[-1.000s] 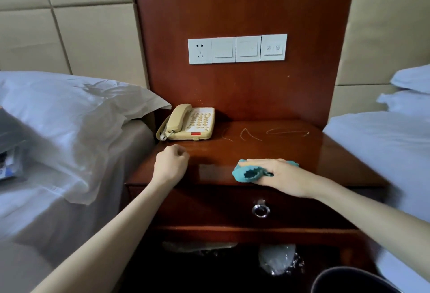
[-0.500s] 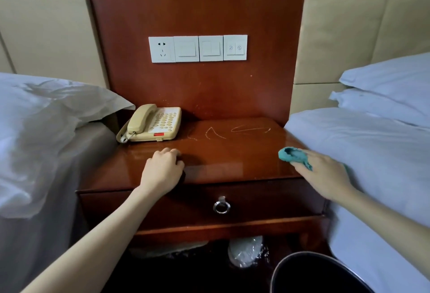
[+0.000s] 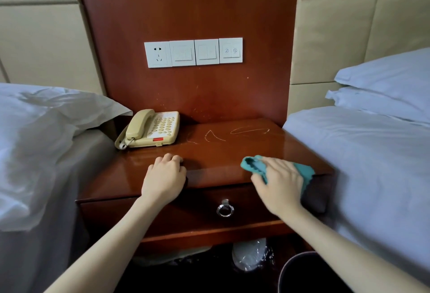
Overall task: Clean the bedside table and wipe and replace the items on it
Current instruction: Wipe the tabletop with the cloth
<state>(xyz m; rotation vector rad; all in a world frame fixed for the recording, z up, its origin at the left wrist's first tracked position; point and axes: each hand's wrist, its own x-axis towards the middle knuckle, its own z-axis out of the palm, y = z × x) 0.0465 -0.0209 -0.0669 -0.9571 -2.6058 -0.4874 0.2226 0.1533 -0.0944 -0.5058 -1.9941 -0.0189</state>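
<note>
We see the glossy wooden bedside table (image 3: 209, 153) standing between two beds, its top bearing pale smear marks (image 3: 228, 133) toward the back. Our right hand (image 3: 280, 182) presses a teal cleaning cloth (image 3: 254, 166) flat against the front right part of the tabletop, fingers spread over it and holding it down near the edge. Our left hand (image 3: 164, 178) rests on the front edge left of centre, its fingers curled into a loose fist with nothing in it. A beige corded telephone (image 3: 151, 129) sits at the back left corner. Below the top, the drawer carries a metal ring pull (image 3: 225, 210). A white switch and socket panel (image 3: 193, 53) is mounted on the wooden board behind.
</note>
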